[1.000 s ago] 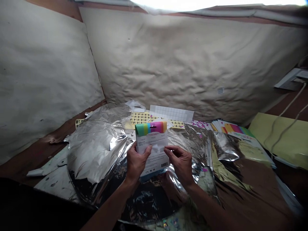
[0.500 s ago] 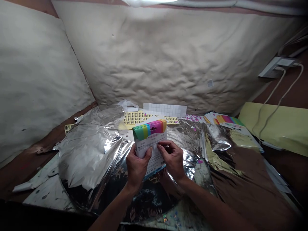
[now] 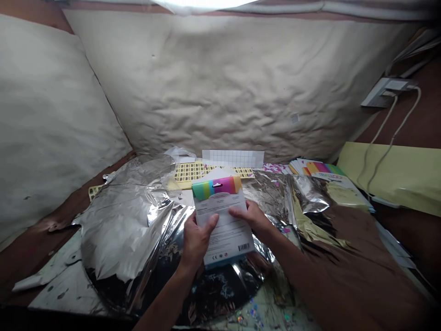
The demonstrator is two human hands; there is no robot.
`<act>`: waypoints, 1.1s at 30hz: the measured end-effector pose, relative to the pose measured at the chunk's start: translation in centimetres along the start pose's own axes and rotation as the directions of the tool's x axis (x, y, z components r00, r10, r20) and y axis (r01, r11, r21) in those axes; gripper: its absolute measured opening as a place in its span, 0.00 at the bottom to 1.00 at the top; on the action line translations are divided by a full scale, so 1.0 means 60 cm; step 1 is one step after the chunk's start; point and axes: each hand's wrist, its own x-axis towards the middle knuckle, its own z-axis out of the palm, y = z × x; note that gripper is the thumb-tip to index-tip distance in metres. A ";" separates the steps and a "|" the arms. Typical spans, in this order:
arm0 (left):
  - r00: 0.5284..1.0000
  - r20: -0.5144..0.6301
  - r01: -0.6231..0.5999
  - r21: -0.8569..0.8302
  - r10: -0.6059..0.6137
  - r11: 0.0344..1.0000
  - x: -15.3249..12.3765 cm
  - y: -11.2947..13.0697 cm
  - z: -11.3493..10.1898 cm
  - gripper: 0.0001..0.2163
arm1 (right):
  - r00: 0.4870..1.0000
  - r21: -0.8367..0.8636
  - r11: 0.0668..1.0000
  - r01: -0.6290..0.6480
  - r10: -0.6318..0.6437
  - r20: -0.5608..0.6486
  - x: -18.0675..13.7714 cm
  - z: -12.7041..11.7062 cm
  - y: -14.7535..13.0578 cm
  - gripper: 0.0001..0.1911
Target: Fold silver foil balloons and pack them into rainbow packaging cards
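Note:
A white card packet (image 3: 223, 220) with rainbow stripes along its top is held upright in front of me, its printed back with a barcode facing me. My left hand (image 3: 197, 239) grips its left edge, thumb laid across the front. My right hand (image 3: 253, 216) holds the right edge, thumb on the card and fingers behind it. Both hands are over a crumpled silver foil sheet (image 3: 131, 220).
Yellow sticker sheets (image 3: 193, 171) and a white gridded sheet (image 3: 233, 158) lie at the back by the paper-covered wall. Coloured paper packs (image 3: 319, 169) and more foil (image 3: 310, 197) sit to the right. A yellow sheet (image 3: 396, 177) and white cables (image 3: 382, 147) are at far right.
The packet's torn flap, which my right fingers were pinching, now lies flat. My right hand has slid to the packet's right edge, and the packet sits lower and flatter toward me.

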 end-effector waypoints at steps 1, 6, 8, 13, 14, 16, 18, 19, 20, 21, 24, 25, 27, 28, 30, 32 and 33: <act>0.998 0.040 0.056 -0.063 -0.053 0.996 0.004 -0.001 0.001 0.20 | 0.995 0.108 0.991 -0.079 0.072 0.066 0.000 0.000 0.003 0.28; 0.976 0.114 0.200 -0.155 -0.184 0.967 0.016 -0.007 0.001 0.24 | 0.989 0.218 0.965 -0.144 0.131 0.074 -0.006 0.008 0.016 0.27; 0.976 0.120 0.197 -0.133 -0.181 0.971 0.017 -0.007 0.000 0.26 | 0.993 0.151 0.982 -0.113 0.107 0.043 -0.009 0.010 0.015 0.28; 0.990 0.080 0.124 -0.173 -0.112 0.977 0.012 -0.005 -0.002 0.25 | 1.000 0.016 1.000 -0.015 0.014 0.027 -0.017 0.012 0.007 0.22; 0.993 0.063 0.106 -0.182 -0.096 0.977 0.011 -0.005 -0.001 0.25 | 1.000 0.006 1.000 -0.002 0.002 0.017 -0.018 0.012 0.006 0.22; 0.996 0.047 0.087 -0.184 -0.080 0.979 0.010 -0.006 0.000 0.25 | 1.000 0.000 1.000 0.011 -0.011 -0.007 -0.019 0.012 0.007 0.21; 0.996 0.063 0.078 -0.172 -0.068 0.982 0.012 -0.009 0.000 0.27 | 0.999 0.011 1.000 0.021 -0.020 -0.026 -0.019 0.011 0.007 0.21; 0.996 0.064 0.067 -0.156 -0.057 0.986 0.015 -0.010 -0.001 0.29 | 0.999 0.030 0.999 0.031 -0.030 -0.039 -0.018 0.010 0.007 0.21; 0.998 0.057 0.045 -0.132 -0.038 0.990 0.017 -0.011 -0.002 0.31 | 0.998 0.060 0.997 0.040 -0.037 -0.056 -0.017 0.008 0.006 0.21; 0.999 0.035 0.006 -0.103 -0.003 0.995 0.019 -0.012 -0.003 0.33 | 0.995 0.097 0.994 0.049 -0.041 -0.088 -0.016 0.006 0.004 0.21; 0.984 -0.045 -0.173 0.006 0.173 0.985 0.022 -0.010 -0.005 0.34 | 0.957 0.177 0.974 0.138 -0.085 -0.277 -0.013 -0.001 -0.006 0.22; 0.973 -0.033 -0.226 0.038 0.227 0.973 0.020 -0.008 -0.004 0.33 | 0.928 0.152 0.969 0.193 -0.131 -0.348 -0.014 -0.002 -0.010 0.22; 0.957 0.047 -0.289 0.070 0.286 0.955 0.015 0.000 0.001 0.32 | 0.869 -0.003 0.956 0.295 -0.269 -0.414 -0.021 0.002 -0.017 0.21; 0.953 0.095 -0.294 0.065 0.287 0.954 0.012 0.005 0.005 0.32 | 0.857 -0.096 0.942 0.321 -0.332 -0.394 -0.026 0.006 -0.020 0.20; 0.958 0.157 -0.248 0.028 0.241 0.968 0.005 0.014 0.010 0.32 | 0.875 -0.205 0.915 0.346 -0.394 -0.282 -0.042 0.016 -0.026 0.19; 0.968 0.196 -0.155 -0.026 0.157 0.988 -0.002 0.021 0.005 0.29 | 0.915 -0.206 0.905 0.372 -0.396 -0.085 -0.059 0.024 -0.033 0.24; 0.973 0.200 -0.112 -0.050 0.119 0.993 -0.006 0.023 -0.005 0.28 | 0.916 -0.187 0.898 0.398 -0.402 0.021 -0.067 0.025 -0.037 0.28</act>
